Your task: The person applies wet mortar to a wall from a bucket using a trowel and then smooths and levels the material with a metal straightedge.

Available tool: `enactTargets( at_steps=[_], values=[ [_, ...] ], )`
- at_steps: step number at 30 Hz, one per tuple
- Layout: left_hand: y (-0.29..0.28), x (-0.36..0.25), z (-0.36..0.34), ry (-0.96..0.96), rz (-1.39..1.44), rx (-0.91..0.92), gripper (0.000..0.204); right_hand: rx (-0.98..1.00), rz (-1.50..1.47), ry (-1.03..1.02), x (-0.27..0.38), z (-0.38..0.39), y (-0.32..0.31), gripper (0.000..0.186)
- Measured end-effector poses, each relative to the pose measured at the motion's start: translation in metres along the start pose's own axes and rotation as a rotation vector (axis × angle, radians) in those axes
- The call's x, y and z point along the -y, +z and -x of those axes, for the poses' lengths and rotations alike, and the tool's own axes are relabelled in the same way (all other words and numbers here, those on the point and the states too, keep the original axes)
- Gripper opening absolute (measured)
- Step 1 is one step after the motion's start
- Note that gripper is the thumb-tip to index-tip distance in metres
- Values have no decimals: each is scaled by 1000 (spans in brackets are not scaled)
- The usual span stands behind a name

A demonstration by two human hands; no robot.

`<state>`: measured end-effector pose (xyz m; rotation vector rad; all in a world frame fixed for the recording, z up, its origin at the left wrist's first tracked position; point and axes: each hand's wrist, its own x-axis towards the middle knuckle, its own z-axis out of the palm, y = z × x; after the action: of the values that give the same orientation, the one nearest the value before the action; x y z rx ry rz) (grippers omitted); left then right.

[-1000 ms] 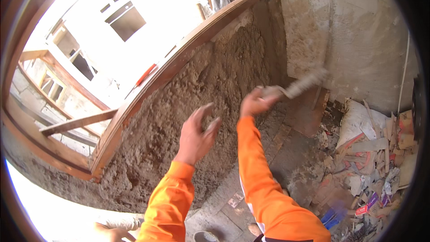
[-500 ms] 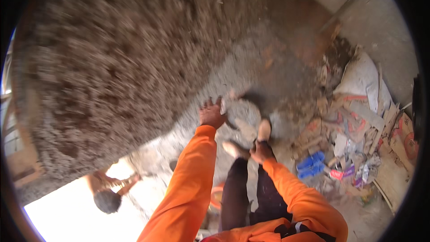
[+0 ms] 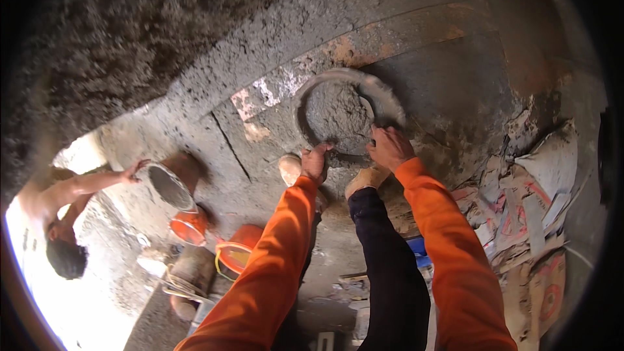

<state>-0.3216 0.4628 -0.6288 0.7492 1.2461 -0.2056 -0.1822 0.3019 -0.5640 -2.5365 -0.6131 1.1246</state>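
Observation:
A round, grey-crusted mortar pan (image 3: 385, 94) sits on the ground in front of my feet. Wet grey mortar (image 3: 336, 114) is heaped inside it. My left hand (image 3: 316, 161) is closed on the near-left part of the rim, and some of its fingertips are hidden. At the near-right side, my right hand (image 3: 390, 147) grips the rim with bent fingers. Both orange-sleeved arms reach down from the lower edge. My shoes (image 3: 290, 170) stand close behind the pan, between and beside my hands.
A rough dark surface (image 3: 123, 45) fills the upper left. At left, a co-worker's hand (image 3: 134, 171) touches a mortar-coated bucket (image 3: 170, 185). Smaller orange buckets (image 3: 239, 255) stand nearer me. Torn sacks and cardboard (image 3: 530, 214) are piled at right.
My left hand has come down from in front of the rough surface, and my right hand has left my leg. Both now grip the pan. The view has shifted, showing the buckets.

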Motion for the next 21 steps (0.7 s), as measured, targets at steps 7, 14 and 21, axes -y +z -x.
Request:
enactTargets(
  at_steps=[7, 14, 21],
  values=[
    [70, -33, 70, 274, -223, -97, 9, -78, -306, -115, -65, 53, 0, 46],
    [-56, -84, 173, 124, -390, -84, 19, 436, -1211, 118, 46, 202, -91, 36],
    [-54, -206, 336, 214, -375, -176, 22, -464, -1631, -54, 168, 402, -330, 49]
  ],
)
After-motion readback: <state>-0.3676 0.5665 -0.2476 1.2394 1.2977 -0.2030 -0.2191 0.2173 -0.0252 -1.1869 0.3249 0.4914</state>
